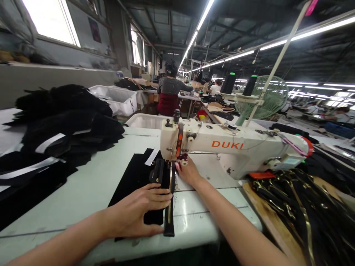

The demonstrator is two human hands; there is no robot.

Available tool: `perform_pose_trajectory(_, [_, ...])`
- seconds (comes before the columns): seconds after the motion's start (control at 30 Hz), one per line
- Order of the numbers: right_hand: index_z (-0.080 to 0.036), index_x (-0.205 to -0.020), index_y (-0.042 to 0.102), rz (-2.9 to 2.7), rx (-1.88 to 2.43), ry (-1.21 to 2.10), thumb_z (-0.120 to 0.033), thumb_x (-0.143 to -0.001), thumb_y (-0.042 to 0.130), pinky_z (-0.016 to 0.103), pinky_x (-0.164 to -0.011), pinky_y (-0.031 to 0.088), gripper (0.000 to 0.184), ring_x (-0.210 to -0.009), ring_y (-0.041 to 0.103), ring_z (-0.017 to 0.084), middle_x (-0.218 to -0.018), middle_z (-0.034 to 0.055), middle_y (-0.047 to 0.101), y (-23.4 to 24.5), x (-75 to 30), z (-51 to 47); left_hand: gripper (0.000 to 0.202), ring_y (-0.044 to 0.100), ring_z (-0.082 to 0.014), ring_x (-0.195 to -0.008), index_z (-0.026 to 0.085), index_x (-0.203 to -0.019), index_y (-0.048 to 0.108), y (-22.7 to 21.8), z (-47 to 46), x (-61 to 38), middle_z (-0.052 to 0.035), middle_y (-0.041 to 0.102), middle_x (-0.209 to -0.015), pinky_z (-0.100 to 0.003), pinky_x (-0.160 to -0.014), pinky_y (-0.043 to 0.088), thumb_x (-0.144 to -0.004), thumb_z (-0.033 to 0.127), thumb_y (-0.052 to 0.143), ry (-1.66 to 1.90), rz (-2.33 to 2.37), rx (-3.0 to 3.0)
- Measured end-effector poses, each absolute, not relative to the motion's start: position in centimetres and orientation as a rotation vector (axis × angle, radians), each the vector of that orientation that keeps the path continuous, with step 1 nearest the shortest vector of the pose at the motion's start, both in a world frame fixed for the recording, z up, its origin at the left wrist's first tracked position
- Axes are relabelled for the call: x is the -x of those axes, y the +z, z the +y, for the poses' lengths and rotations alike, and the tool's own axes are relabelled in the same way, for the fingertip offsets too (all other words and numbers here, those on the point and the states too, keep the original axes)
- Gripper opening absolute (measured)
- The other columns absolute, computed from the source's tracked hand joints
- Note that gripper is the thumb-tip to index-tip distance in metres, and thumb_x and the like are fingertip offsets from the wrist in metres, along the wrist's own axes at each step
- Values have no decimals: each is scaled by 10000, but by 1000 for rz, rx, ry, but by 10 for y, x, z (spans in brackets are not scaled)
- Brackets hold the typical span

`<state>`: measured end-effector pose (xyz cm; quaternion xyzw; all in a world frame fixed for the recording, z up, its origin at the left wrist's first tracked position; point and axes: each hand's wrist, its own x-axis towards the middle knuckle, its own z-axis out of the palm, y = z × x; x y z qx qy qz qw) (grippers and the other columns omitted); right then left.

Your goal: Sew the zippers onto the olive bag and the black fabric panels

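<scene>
A black fabric panel [133, 177] lies on the pale table [91, 184] under the needle of a white DUKI sewing machine [227, 147]. A black zipper with gold teeth [169, 207] runs along the panel's right edge toward me. My left hand [133, 214] lies flat on the panel, fingers stretched toward the zipper. My right hand [187, 170] rests beside the presser foot, fingers curled against the fabric at the needle.
A heap of black pieces with white strips [58, 129] covers the table's left. Black zippers with gold teeth [299, 207] pile up at the right. White bins [118, 98], a green fan [263, 98] and thread cones [229, 83] stand behind. A person [169, 92] sits ahead.
</scene>
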<state>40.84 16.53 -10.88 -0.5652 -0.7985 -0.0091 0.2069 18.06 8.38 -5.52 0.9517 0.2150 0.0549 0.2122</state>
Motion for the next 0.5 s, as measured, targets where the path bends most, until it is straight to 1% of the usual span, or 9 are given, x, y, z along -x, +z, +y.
perform_pose_trajectory(0.07, [-125,-957,643,-2235,1518,-35,-172,-951,520,434,-948,497,131,-1065,574,265,-1062,154,626,-104,-416,149,667,472,-293,-1355,224,-1421,517,-55,82,-178,-73,529,-1457,-514,-1184,278,-809,357,748,168,593,-2644])
perform_pose_trajectory(0.1, [-117,-1005,633,-2245,1480,-37,-161,-951,502,438,-942,507,149,-1067,571,267,-1090,165,616,-102,-418,140,693,475,-302,-1351,246,-1418,523,-55,80,-176,-73,522,-1465,-508,-1177,299,-780,345,774,195,608,-2650])
perform_pose_trajectory(0.17, [-130,-1115,606,-2299,1365,-20,-125,-927,497,427,-953,517,217,-1083,569,251,-1148,155,607,-101,-418,121,733,495,-324,-1329,296,-1385,559,-56,77,-174,-70,537,-1444,-476,-1137,383,-707,321,834,274,668,-2663])
perform_pose_trajectory(0.23, [-170,-1166,591,-2352,1207,41,-83,-886,509,418,-1002,503,304,-1116,570,230,-1180,119,621,-102,-415,108,761,514,-337,-1304,337,-1353,586,-60,75,-171,-55,567,-1391,-446,-1096,445,-651,329,878,344,732,-2656])
perform_pose_trajectory(0.3, [-185,-1168,592,-2355,1099,112,-59,-866,502,447,-1065,467,340,-1150,574,226,-1199,101,642,-107,-410,102,796,527,-337,-1290,369,-1361,574,-65,76,-168,-33,579,-1375,-451,-1105,437,-633,363,897,380,754,-2637])
perform_pose_trajectory(0.37, [-171,-1189,590,-2331,1089,138,-57,-876,475,490,-1103,436,353,-1180,577,237,-1232,111,647,-112,-407,103,824,527,-336,-1295,387,-1392,537,-69,80,-166,-23,570,-1400,-478,-1128,402,-648,399,891,385,750,-2628])
perform_pose_trajectory(0.5, [-146,-1282,562,-2328,1208,98,-86,-902,458,518,-1111,435,398,-1270,535,272,-1352,129,593,-119,-406,108,814,525,-339,-1302,374,-1405,524,-64,95,-168,-42,566,-1413,-509,-1128,383,-673,402,880,345,739,-2648])
